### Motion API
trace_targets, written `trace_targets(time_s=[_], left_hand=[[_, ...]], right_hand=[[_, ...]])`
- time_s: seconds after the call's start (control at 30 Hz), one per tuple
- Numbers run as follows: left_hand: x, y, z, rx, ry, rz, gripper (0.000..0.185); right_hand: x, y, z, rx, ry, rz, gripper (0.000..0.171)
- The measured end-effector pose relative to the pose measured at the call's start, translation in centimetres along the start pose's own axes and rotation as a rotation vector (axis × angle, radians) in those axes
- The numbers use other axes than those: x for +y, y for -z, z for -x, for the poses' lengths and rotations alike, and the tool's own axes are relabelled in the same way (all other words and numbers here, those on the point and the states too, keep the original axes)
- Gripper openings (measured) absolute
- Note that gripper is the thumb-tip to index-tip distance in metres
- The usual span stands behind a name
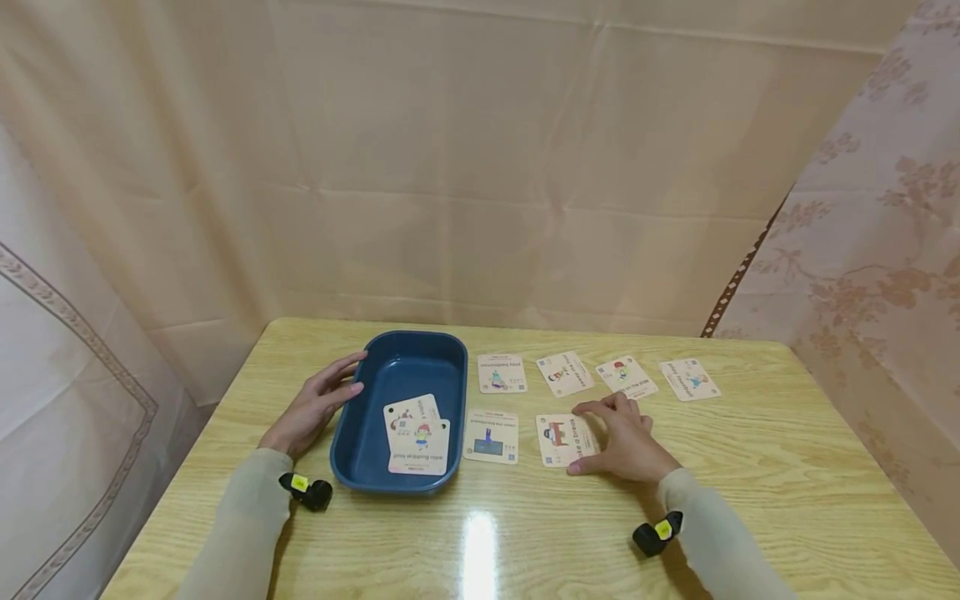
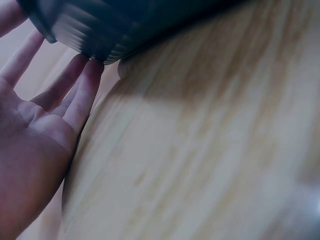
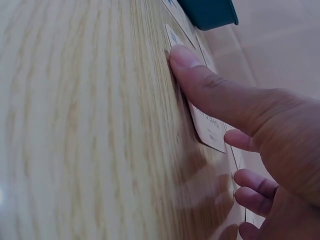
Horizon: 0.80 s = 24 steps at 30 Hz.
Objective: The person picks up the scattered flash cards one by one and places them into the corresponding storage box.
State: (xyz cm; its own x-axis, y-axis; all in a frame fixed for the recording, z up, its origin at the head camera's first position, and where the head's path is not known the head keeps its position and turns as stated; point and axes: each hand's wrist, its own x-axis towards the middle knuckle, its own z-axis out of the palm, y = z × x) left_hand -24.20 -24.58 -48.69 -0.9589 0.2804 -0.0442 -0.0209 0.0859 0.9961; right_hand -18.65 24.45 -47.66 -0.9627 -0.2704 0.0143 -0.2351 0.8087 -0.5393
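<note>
My left hand (image 1: 318,408) is at the left side of a blue plastic tray (image 1: 352,467), its fairly straight fingers touching the outer wall. Two overlapping picture cards lie inside; the upper card (image 1: 420,450) reads "play skipping rope" and partly covers the other. My right hand (image 1: 626,437) spans the "take a break" card (image 1: 557,442) on the table, thumb on the near edge and index finger at the far one. In the right wrist view, the thumb presses the edge of that card (image 3: 207,130), while the other fingers curl beside it.
A blackboard card (image 1: 491,435) lies between the tray and my right hand. Behind it runs a row of several cards, from the badminton card (image 1: 502,375) to the rightmost card (image 1: 690,380). The wooden table (image 1: 570,533) ends at a beige curtain (image 1: 480,208).
</note>
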Motion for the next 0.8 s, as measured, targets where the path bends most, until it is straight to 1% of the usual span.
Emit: trace_targets(time_s=[0.4, 0.8], left_hand=[[0.09, -0.02, 0.07, 0.005, 0.01, 0.001, 0.062], [0.27, -0.15, 0.16, 0.008, 0.017, 0.008, 0.061]], right_hand=[[0.55, -0.16, -0.23, 0.02, -0.012, -0.043, 0.084], [0.15, -0.07, -0.41, -0.006, -0.074, -0.07, 0.076]])
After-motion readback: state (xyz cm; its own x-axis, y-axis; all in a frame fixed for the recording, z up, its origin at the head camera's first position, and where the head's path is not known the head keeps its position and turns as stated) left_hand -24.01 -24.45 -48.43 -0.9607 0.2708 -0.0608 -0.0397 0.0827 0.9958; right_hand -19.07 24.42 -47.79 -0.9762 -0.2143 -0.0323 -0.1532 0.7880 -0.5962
